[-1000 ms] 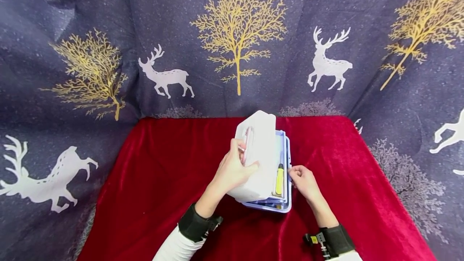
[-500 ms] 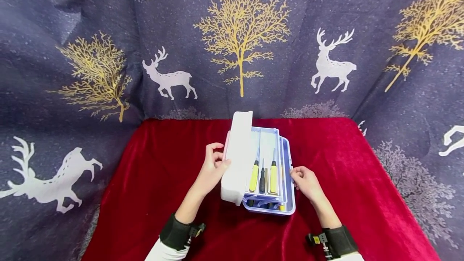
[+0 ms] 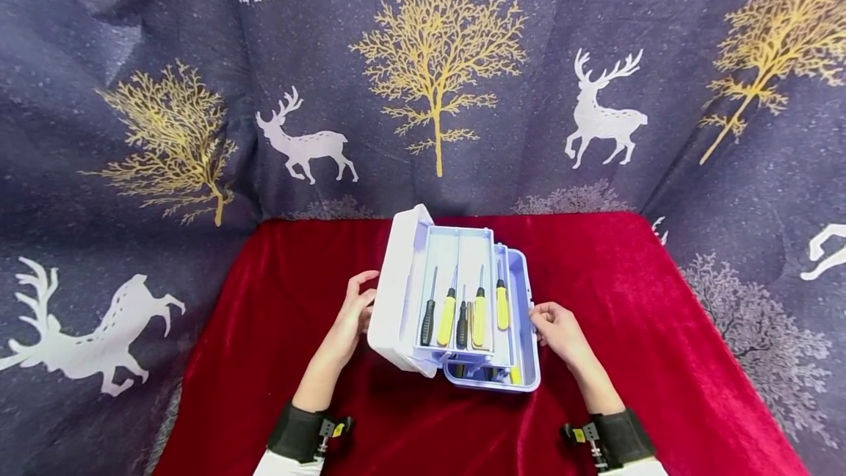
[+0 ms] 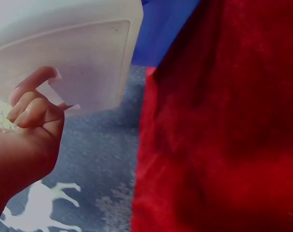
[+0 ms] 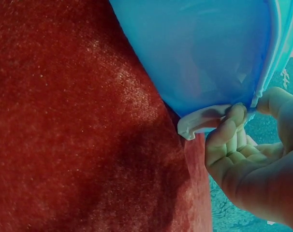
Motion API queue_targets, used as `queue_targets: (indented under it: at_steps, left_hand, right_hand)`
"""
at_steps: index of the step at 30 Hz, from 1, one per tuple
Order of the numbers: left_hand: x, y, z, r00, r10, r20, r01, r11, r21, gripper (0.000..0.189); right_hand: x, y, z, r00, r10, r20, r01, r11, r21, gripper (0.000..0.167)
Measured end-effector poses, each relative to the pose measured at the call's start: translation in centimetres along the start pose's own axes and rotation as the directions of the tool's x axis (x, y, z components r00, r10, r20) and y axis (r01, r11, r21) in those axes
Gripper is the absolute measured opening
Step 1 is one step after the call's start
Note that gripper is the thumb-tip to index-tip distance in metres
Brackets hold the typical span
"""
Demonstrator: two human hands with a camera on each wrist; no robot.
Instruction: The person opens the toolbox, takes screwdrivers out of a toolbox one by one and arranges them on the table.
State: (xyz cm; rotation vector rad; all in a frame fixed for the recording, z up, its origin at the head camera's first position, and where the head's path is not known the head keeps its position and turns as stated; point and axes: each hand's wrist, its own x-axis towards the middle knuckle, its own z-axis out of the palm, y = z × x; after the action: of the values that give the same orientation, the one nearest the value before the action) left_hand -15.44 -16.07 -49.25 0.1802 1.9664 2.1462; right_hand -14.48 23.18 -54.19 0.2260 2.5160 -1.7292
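Note:
A toolbox with a white lid (image 3: pixel 391 281) and a blue base (image 3: pixel 532 369) lies unfolded on the red cloth. My left hand (image 3: pixel 349 320) is at the lid's outer side, fingers curled at its pink handle (image 4: pixel 34 83) in the left wrist view. My right hand (image 3: pixel 560 330) pinches the base's right edge, beside a pale latch (image 5: pixel 204 120) in the right wrist view. The raised upper tray (image 3: pixel 441 250) holds a black screwdriver (image 3: pixel 428 322), yellow screwdrivers (image 3: pixel 446 320) and a smaller black screwdriver (image 3: pixel 462 325). Another yellow screwdriver (image 3: pixel 503 307) lies in the lower tray (image 3: pixel 507 255).
The red velvet cloth (image 3: pixel 297 270) spreads around the toolbox. Behind it hangs a dark blue curtain (image 3: pixel 463 189) printed with deer and trees. More tools with yellow and black parts show in the base's bottom, mostly hidden under the trays.
My left hand has swung the lid over to the left. The trays have risen and spread out in steps, uncovering the screwdrivers. My right hand has stayed at the base's edge.

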Motion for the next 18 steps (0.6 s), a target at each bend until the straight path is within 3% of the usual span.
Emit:
queue_targets:
  at_steps: [4, 10, 18]
  left_hand:
    - [-0.1, -0.8, -0.9, 0.998, -0.064, -0.016, 0.064, 0.998, -0.020, 0.052]
    - [-0.8, -1.7, -2.1, 0.998, -0.062, -0.006, 0.063, 0.996, 0.066, 0.058]
    - [-1.1, -2.0, -2.9, 0.991, -0.130, -0.042, 0.135, 0.982, 0.129, 0.058]
  right_hand:
    - [0.0, 0.1, 0.0, 1.000, 0.003, -0.001, -0.003, 1.000, -0.001, 0.025]
    - [0.0, 0.1, 0.0, 1.000, 0.002, -0.006, -0.002, 0.999, -0.034, 0.026]
    - [0.2, 0.1, -0.1, 1.000, 0.003, -0.004, -0.004, 0.999, -0.052, 0.025]
